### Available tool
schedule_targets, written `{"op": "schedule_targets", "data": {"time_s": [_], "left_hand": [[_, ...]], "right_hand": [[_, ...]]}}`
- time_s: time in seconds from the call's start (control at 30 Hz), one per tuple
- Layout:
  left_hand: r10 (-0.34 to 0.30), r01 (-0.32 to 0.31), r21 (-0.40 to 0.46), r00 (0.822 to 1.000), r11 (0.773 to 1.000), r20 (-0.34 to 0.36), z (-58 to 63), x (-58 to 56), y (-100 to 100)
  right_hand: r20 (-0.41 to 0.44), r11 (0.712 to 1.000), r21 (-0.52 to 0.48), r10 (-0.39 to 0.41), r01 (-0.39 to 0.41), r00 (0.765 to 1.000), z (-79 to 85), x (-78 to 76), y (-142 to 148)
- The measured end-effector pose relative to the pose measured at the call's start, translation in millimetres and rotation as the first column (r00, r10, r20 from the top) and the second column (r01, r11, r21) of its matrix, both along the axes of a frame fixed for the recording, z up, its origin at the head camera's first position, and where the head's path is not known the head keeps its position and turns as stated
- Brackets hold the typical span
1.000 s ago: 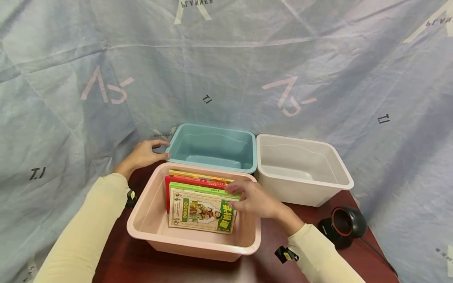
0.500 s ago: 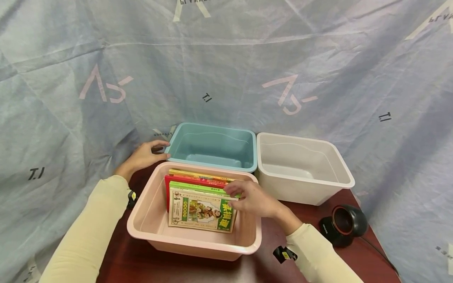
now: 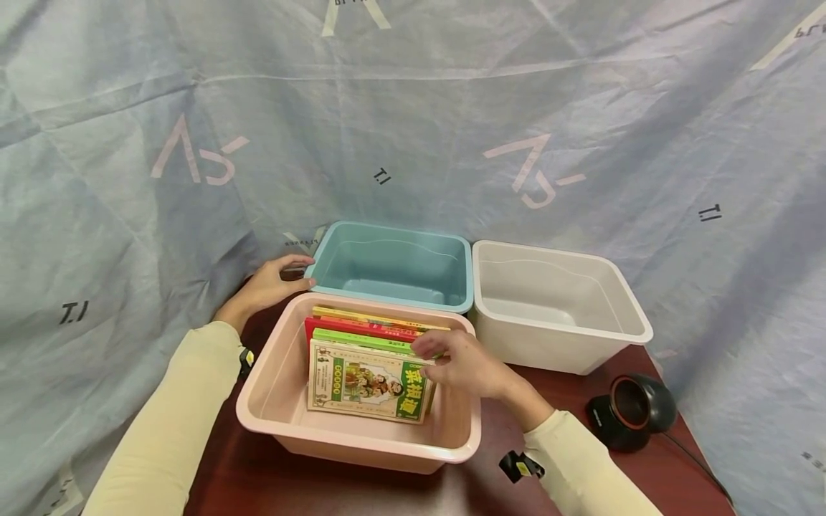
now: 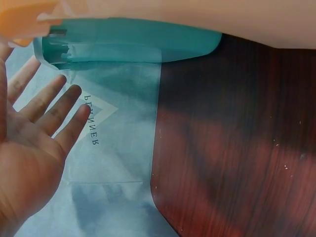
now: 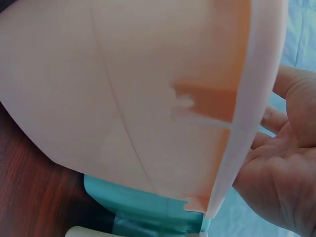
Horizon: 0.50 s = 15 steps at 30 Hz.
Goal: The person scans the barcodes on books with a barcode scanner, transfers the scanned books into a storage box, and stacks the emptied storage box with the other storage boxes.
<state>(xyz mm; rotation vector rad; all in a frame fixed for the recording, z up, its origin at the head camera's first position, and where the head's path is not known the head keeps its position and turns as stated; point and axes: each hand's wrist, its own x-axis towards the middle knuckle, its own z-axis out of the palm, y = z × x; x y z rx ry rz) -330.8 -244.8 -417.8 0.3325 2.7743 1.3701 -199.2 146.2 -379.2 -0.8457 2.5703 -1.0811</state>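
Observation:
A pink plastic bin (image 3: 355,450) holds several upright children's books in a row. At the front stands a cream book (image 3: 368,383) with a green title and cartoon figures. Behind it are a green book (image 3: 361,338), a red one (image 3: 311,330) and a yellow one (image 3: 374,316). My right hand (image 3: 467,365) is over the right end of the row, thumb by the cream book's top corner, fingers spread above the tops behind it. My left hand (image 3: 271,285) is at the left rim of a teal bin (image 3: 381,295), its fingers loosely extended (image 4: 59,101).
A white bin (image 3: 555,324) stands to the right of the teal one, behind the pink bin. A black round device (image 3: 632,412) with a cable sits at the right edge of the dark red table (image 3: 342,494). A grey printed cloth (image 3: 413,143) hangs behind.
The head view has shifted slightly. Both hands, the books and the bins keep their places relative to one another.

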Motion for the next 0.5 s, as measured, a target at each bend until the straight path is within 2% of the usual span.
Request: {"op": "schedule_targets", "data": {"time_s": [0.33, 0.5], "left_hand": [[0.011, -0.011, 0.026, 1.0, 1.0, 0.008, -2.9, 3.9, 0.2], [0.004, -0.005, 0.044, 1.0, 0.999, 0.008, -5.2, 2.3, 0.4]], "right_hand": [[0.0, 1.0, -0.025, 0.008, -0.008, 1.0, -4.8, 1.5, -9.8], [0.003, 1.0, -0.029, 0.013, -0.013, 1.0, -5.2, 0.3, -13.0]]}}
